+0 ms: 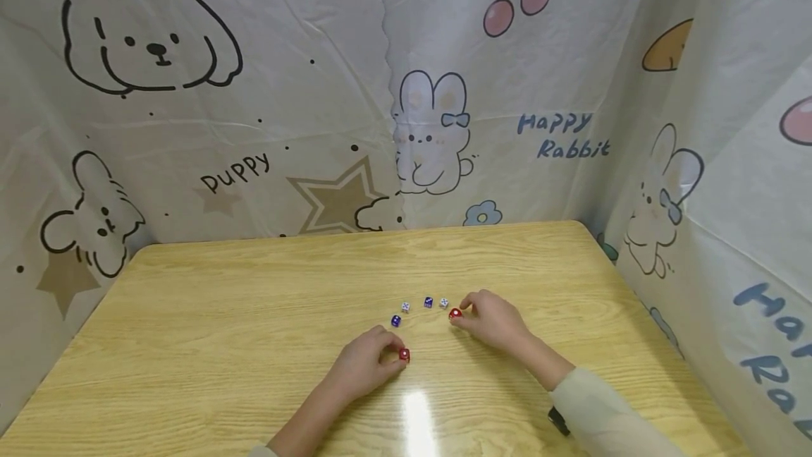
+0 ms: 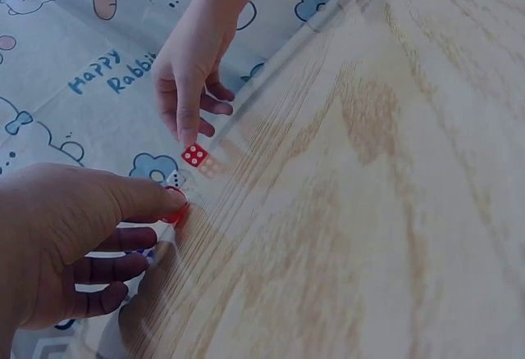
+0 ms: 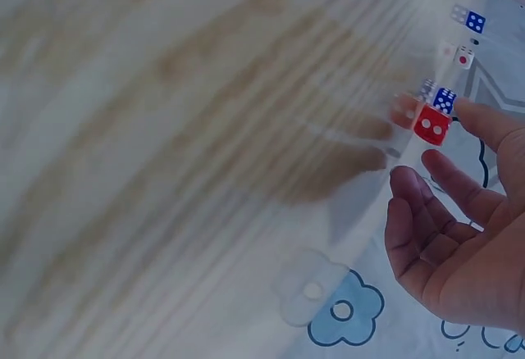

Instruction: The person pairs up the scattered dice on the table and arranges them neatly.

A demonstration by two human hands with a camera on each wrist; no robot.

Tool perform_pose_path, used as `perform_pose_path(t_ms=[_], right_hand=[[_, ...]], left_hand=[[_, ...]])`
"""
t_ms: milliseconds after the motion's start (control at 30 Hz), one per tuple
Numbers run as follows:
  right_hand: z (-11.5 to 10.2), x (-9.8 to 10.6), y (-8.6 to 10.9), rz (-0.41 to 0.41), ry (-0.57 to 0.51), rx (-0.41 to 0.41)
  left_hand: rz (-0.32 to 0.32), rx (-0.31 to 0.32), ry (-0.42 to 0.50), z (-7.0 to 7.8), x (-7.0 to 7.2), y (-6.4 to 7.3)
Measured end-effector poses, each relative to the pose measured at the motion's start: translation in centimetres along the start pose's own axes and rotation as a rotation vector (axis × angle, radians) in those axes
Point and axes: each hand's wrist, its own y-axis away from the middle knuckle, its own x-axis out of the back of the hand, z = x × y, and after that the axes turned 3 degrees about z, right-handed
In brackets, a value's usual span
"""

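My left hand pinches a red die between thumb and index finger, low at the table top. To the right, my right hand has its thumb and index fingertip on opposite sides of a second red die. In the right wrist view that red die shows two white dots, and the other fingers are loosely bent. Beyond the hands, a blue die, a white die, another blue die and another white die stand in a loose arc.
The wooden table reaches back to a printed curtain that hangs behind and along the sides. A small black object shows beside the right sleeve. Light reflects off the table's front middle.
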Motion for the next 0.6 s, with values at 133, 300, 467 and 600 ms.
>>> perform_pose_path(t_ms=[133,300,467,600], right_hand=[[0.06,-0.37,0.04,-0.007,-0.007,-0.006],[0.0,-0.5,0.12,0.006,-0.008,0.015],[-0.16,-0.39,0.19,0.011,-0.004,0.034],[-0.29,-0.33,0.31,0.01,-0.001,0.047]], left_hand=[[-0.009,0.012,0.007,0.12,0.15,0.05],[-0.01,0.022,0.013,0.16,0.29,0.06],[-0.01,0.021,0.02,0.13,0.3,0.07],[-0.01,0.023,0.015,0.08,0.27,0.04]])
